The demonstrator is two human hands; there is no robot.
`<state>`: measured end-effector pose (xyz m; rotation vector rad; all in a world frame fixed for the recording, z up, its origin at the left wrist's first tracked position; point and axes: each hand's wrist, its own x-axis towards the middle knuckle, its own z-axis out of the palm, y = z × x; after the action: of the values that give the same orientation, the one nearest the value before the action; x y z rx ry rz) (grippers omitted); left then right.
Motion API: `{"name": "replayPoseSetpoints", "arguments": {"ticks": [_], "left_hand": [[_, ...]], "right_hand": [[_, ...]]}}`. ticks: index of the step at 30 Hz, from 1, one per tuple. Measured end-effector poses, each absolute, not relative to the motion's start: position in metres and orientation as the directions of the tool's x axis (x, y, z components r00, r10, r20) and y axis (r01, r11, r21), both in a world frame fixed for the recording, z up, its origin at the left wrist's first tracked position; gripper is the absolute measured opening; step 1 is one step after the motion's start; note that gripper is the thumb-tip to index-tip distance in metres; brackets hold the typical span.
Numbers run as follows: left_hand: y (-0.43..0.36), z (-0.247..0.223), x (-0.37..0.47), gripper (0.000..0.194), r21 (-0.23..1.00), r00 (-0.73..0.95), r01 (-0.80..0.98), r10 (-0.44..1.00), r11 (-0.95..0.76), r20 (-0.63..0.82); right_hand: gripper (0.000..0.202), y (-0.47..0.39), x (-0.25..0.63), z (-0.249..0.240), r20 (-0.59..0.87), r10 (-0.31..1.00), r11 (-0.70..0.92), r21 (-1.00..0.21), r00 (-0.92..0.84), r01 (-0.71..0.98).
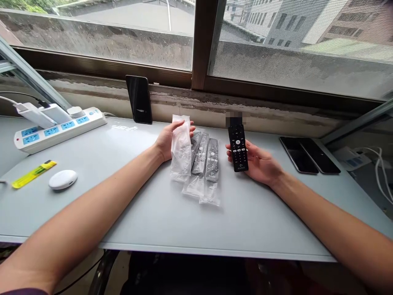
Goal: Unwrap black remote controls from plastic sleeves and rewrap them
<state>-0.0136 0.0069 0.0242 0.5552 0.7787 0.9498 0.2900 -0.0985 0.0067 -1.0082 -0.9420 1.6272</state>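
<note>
My left hand (167, 139) is closed on a clear plastic bag (181, 151) that looks flat, with no remote visible inside. Just right of it, several black remote controls in clear bags (212, 162) lie side by side on the grey table, partly overlapping. A bare black remote control (238, 149) is held up in my right hand (260, 162), its button side facing me. My thumb and fingers grip it from behind and along its side. The top of that remote is blurred out.
A white power strip (61, 131) with plugged-in chargers stands at the left. Nearby lie a yellow packet (34, 174) and a white oval case (63, 179). One phone (139, 99) leans against the wall below the window; two more phones (310, 155) lie at the right.
</note>
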Motion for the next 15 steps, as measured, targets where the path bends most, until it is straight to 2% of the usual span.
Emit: {"name": "replayPoseSetpoints", "arguments": {"ticks": [4,9,15], "left_hand": [[0.0079,0.0233,-0.0136,0.04,0.706,0.354,-0.51,0.868,0.491,-0.348],[0.0076,0.0239,-0.0128,0.039,0.69,0.364,-0.523,0.863,0.501,-0.35],[0.0078,0.0227,-0.0136,0.041,0.699,0.37,-0.512,0.863,0.498,-0.344]], "right_hand": [[0.033,-0.098,0.2919,0.0045,-0.146,0.966,-0.208,-0.931,-0.214,-0.301],[0.033,-0.0978,0.2921,0.0031,-0.145,0.967,-0.206,-0.929,-0.21,-0.308],[0.049,-0.097,0.2922,0.0009,-0.153,0.968,-0.214,-0.918,-0.2,-0.333]]}}
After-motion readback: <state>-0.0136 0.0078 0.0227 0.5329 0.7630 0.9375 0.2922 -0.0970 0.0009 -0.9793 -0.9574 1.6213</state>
